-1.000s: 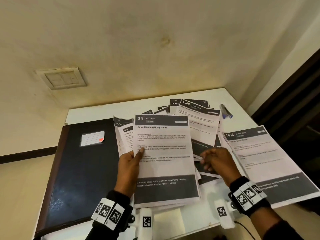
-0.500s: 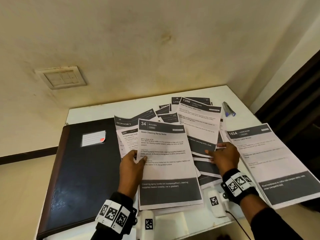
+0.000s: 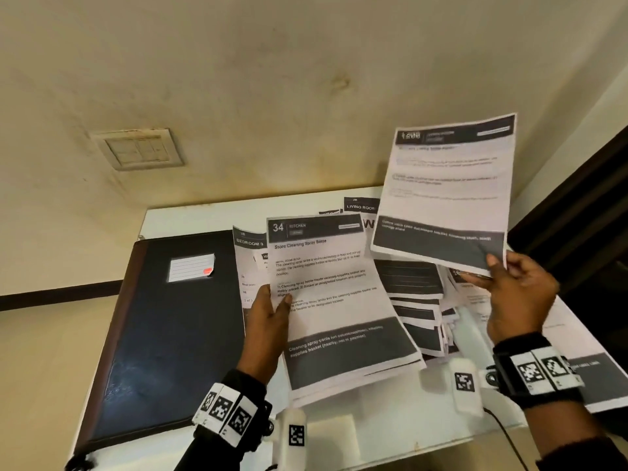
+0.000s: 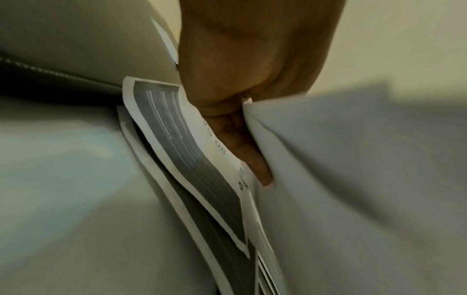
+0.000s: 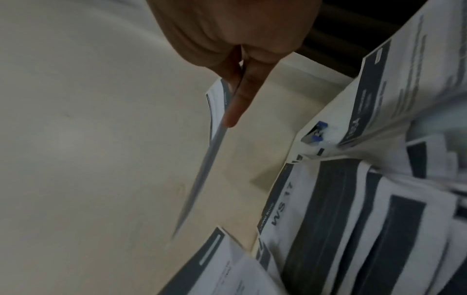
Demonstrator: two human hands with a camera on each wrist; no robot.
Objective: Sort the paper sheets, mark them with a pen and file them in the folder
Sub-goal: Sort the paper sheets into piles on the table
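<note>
Right hand (image 3: 516,297) pinches the lower corner of a white printed paper sheet with dark bands (image 3: 445,192), lifted above the white table (image 3: 204,215). Left hand (image 3: 268,321) grips, thumb on top, a stack of printed sheets headed "34 Kitchen" (image 3: 336,300) beside the closed dark blue folder (image 3: 170,334); a blue-capped pen (image 5: 316,133) lies among spread pages

The left hand (image 3: 268,321) is pinching paper, thumb on top. The right hand (image 3: 516,297) is raised, fingers and thumb gripping.
</note>
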